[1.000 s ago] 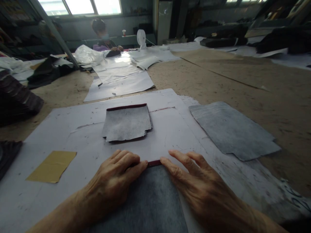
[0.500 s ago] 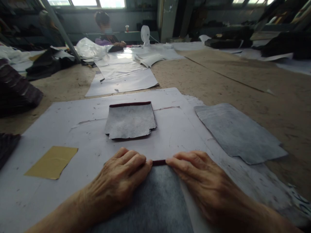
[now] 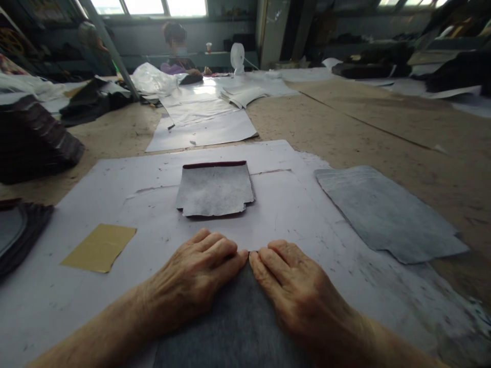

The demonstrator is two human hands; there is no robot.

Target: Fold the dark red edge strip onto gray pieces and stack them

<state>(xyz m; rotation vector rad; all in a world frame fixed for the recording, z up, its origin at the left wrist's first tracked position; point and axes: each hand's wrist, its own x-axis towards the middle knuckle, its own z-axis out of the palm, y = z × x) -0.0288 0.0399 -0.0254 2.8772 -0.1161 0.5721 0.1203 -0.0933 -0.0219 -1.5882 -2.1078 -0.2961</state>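
A grey-backed fabric piece (image 3: 233,327) lies before me, its far edge under my fingers. My left hand (image 3: 199,273) is closed on that edge, thumb and fingers pressed together. Close beside it, my right hand (image 3: 299,286) pinches the same edge, the two thumbs almost touching. Most of the dark folded strip along the edge is hidden by my fingers. Just beyond my hands sits a small stack of similar grey pieces (image 3: 217,191) with a dark red folded top edge and notched lower corners.
More grey pieces (image 3: 387,212) lie fanned at the right. A tan card (image 3: 98,248) rests at the left on the white paper sheet (image 3: 126,171). Dark fabric stacks (image 3: 36,138) stand at the far left. A person (image 3: 176,51) sits across the table near a small white fan (image 3: 237,57).
My right hand has slid left along the folded edge until it nearly meets my left hand, covering the dark strip. The view has shifted slightly left.
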